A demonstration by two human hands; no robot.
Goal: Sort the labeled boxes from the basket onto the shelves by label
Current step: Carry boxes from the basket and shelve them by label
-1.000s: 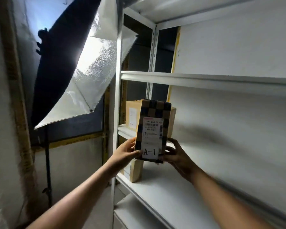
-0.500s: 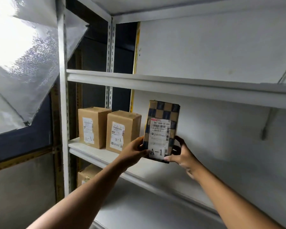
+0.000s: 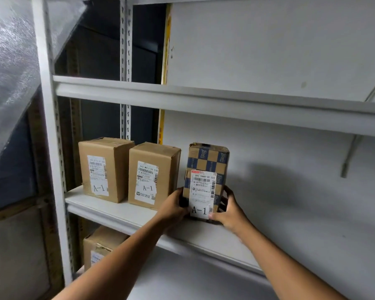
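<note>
The blue-and-tan checkered cardboard box [image 3: 206, 178], with a white shipping label marked A-1, stands upright on the white metal shelf [image 3: 126, 215], held low on both sides. The left hand [image 3: 174, 205] grips its left edge with curled fingers; the right hand [image 3: 227, 210] holds the right edge, thumb on the front by the label. Just left of the left hand's fingers stand two plain brown cardboard boxes, one [image 3: 154, 176] close by and one [image 3: 105, 168] further left, both labelled A-1. So this box appears to be at its proper place, with only the letting go left. Whether more boxes wait in the basket cannot be told, since it is out of view. Below the hands, another brown box [image 3: 100, 245] sits on a lower shelf. Above the fingers, an upper shelf [image 3: 204, 98] runs before a pale wall; far left hangs crinkled silver sheeting [image 3: 9, 61].
</note>
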